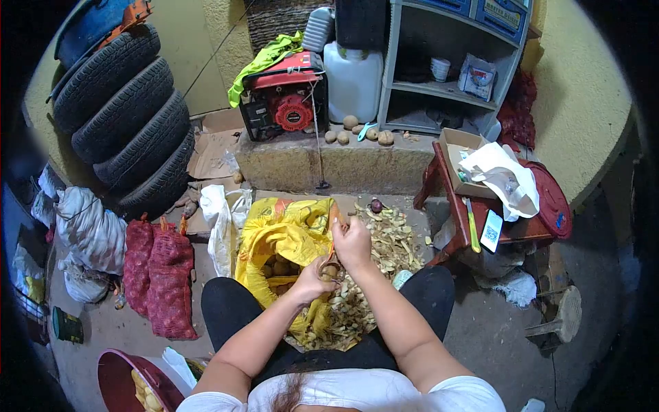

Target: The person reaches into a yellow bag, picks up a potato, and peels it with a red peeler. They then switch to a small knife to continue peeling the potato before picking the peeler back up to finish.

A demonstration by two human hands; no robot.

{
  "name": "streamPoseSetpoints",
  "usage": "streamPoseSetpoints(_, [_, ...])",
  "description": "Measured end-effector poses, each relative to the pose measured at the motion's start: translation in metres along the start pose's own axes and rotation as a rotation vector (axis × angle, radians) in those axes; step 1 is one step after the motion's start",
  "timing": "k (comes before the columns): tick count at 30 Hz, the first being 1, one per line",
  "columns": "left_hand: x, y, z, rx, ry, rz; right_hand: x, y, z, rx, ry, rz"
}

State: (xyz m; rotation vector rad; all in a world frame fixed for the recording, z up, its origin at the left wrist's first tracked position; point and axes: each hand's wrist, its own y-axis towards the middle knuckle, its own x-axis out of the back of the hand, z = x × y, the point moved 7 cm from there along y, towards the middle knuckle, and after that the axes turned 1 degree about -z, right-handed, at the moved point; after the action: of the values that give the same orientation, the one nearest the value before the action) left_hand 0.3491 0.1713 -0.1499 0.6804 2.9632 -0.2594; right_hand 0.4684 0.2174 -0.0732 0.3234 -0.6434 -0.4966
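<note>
My left hand (312, 283) is closed around a potato (330, 272), held between my knees. Just above it, my right hand (353, 246) is closed on an orange peeler (332, 248), mostly hidden by the fingers, close against the potato. Below and left of my hands, a yellow sack (264, 230) gapes, with several unpeeled potatoes (280, 266) inside. Potato peelings (391, 244) are heaped on the floor under and beyond my hands. A purple onion (376, 205) lies at the far edge of the peelings.
A maroon tub (113, 364) at front left holds peeled potatoes (145, 393). Red mesh sacks (170, 281) and stacked tires (130, 113) stand left. On the ledge (295, 161) are a generator (285, 96), potatoes and a light-blue peeler (367, 131). A red table (449, 237) bears a yellow-handled knife (471, 226).
</note>
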Motion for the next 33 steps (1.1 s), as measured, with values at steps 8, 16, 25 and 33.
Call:
streamPoseSetpoints(8, [0.0, -0.008, -0.007, -0.053, 0.089, 0.064, 0.011, 0.024, -0.063, -0.465, 0.195, 0.047])
streamPoseSetpoints(16, [0.003, -0.007, -0.002, 0.167, -0.494, 0.083, -0.007, 0.024, -0.072, -0.444, 0.358, 0.19])
streamPoseSetpoints(25, [0.022, -0.003, -0.007, 0.2, -0.791, 0.039, -0.031, -0.01, -0.027, -0.112, -0.076, 0.838])
streamPoseSetpoints(33, [0.022, -0.004, -0.004, 0.225, -0.774, 0.035, -0.034, -0.028, 0.004, -0.136, 0.517, 1.034])
